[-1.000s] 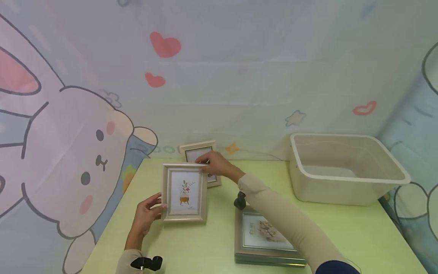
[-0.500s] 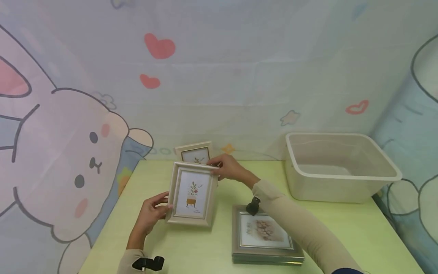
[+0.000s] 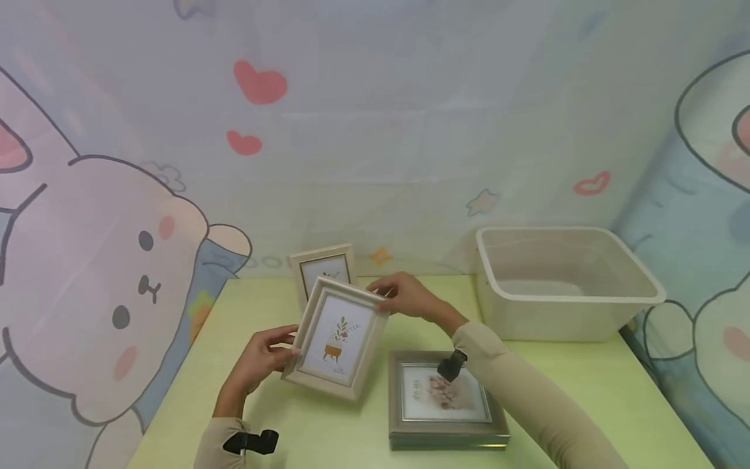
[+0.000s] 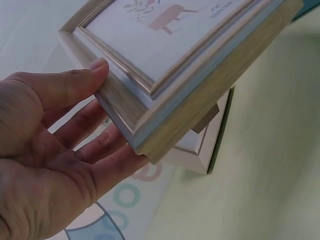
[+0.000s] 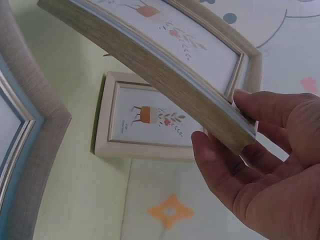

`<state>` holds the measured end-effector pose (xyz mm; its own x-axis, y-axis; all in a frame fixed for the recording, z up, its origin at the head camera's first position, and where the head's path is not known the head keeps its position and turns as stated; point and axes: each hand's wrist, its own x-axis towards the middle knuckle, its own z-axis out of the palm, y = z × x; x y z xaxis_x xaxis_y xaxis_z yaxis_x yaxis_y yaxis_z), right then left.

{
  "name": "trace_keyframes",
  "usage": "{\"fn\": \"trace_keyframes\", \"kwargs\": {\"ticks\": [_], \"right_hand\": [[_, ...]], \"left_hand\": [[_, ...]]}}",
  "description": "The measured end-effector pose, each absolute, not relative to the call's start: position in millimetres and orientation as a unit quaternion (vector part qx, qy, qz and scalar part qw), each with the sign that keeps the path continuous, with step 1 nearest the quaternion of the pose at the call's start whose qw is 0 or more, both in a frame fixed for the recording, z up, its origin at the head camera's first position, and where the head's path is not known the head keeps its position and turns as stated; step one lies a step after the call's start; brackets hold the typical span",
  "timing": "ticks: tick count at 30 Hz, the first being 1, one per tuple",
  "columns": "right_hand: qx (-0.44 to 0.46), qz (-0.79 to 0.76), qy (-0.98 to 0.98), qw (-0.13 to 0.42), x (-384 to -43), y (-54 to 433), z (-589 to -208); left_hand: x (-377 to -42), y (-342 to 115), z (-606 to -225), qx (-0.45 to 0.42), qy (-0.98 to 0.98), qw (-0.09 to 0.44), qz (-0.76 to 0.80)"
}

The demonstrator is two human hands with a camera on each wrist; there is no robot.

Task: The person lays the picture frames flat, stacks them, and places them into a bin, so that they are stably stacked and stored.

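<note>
Both hands hold a light wooden picture frame [image 3: 336, 339], tilted above the table, with a print of a plant in an orange pot. The left hand [image 3: 262, 359] grips its left edge; in the left wrist view the thumb [image 4: 82, 82] presses the front and the other fingers lie behind. The right hand [image 3: 407, 296] pinches the upper right corner, thumb on the front in the right wrist view. Behind it a second, similar picture frame [image 3: 297, 273] leans near the wall, partly hidden. In the right wrist view this rear frame [image 5: 145, 114] shows the same kind of print.
Two or more larger grey-brown picture frames [image 3: 448, 426] lie stacked on the pale green table [image 3: 562, 404], under the right forearm. A white plastic tub [image 3: 571, 319] stands at the back right. A cartoon-printed cloth [image 3: 375, 143] covers the wall behind.
The held picture frame has tilted clockwise and shifted a little right. My right hand has moved right and slightly down with its corner, away from the rear frame. The view has turned slightly right.
</note>
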<state>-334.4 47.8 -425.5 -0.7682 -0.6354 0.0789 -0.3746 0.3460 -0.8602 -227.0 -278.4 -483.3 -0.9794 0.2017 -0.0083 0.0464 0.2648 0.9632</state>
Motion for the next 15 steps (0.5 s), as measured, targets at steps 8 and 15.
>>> {"fn": "trace_keyframes", "kwargs": {"ticks": [8, 15], "right_hand": [[-0.321, -0.459, 0.820, 0.119, -324, 62, -426], [-0.320, -0.442, 0.830, 0.116, -319, 67, -420]], "left_hand": [[-235, -262, -476, 0.127, 0.803, 0.109, 0.572], [-241, -245, -468, 0.151, 0.805, 0.129, 0.559]]}}
